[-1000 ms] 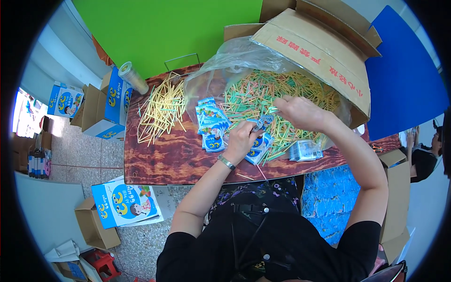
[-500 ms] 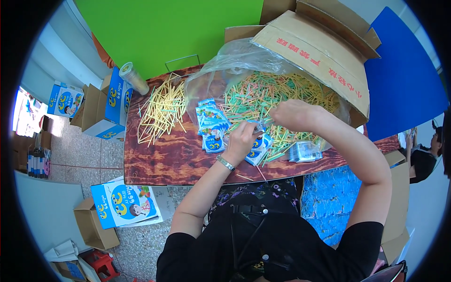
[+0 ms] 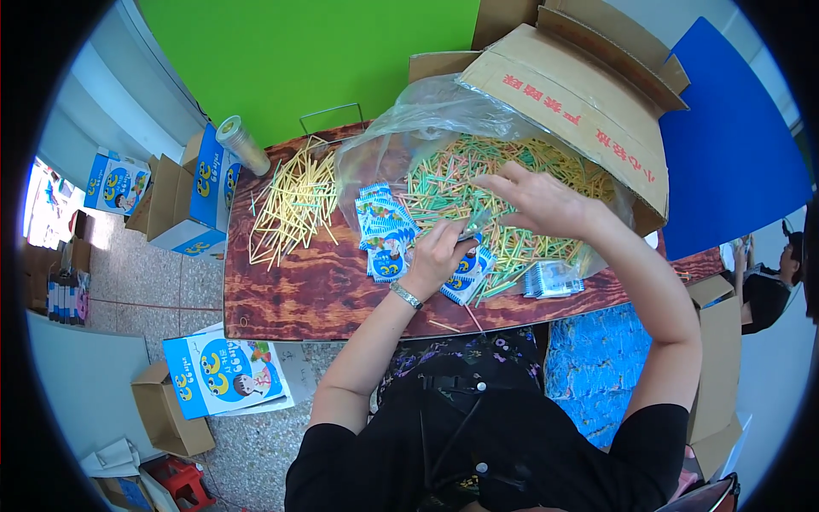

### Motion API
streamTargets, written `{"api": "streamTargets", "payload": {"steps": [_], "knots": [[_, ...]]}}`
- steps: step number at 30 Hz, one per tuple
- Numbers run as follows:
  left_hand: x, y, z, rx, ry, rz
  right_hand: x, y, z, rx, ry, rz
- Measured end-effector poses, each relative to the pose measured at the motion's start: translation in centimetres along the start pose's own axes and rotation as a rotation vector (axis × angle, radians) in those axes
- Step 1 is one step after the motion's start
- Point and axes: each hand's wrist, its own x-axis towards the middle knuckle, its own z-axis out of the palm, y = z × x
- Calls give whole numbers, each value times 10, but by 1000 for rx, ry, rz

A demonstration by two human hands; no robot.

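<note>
My left hand (image 3: 437,256) is closed on a small clear-fronted packet (image 3: 479,224), its open end up; much of the packet is behind the fingers. Just right of it, my right hand (image 3: 537,203) hovers with fingers apart over a heap of thin colored sticks (image 3: 448,166), and I see nothing in it. The sticks, green, pink and yellow, spill from a clear plastic bag (image 3: 426,107). Blue-and-white packets (image 3: 381,218) lie in a stack left of my left hand. More filled-looking packets (image 3: 461,286) lie under and beside that hand.
A large cardboard box (image 3: 572,102) lies tipped at the back right. Loose yellow sticks (image 3: 294,200) cover the table's left part, near a clear cylindrical tub (image 3: 243,143). A flat bundle of packets (image 3: 553,279) sits at the front right. Printed cartons (image 3: 223,375) stand left of the table (image 3: 290,299).
My right hand has lifted slightly and its fingers have spread, moving away from the packet. The left hand stays almost in place, with the packet's open end now showing.
</note>
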Motion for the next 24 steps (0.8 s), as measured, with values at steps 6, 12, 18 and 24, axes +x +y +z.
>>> {"api": "streamTargets", "payload": {"steps": [6,12,18,24], "knots": [[4,8,-7,-120,26,-121,-8,3,44,291,128,-65],[-25,5,-43,-333,-90,-555,-8,-15,69,686,97,166],[-74,-36,-78,-107,-131,-533,-15,-4,137,5,-60,461],[-87,-52,-58,506,16,-411,-14,7,155,30,64,420]]}}
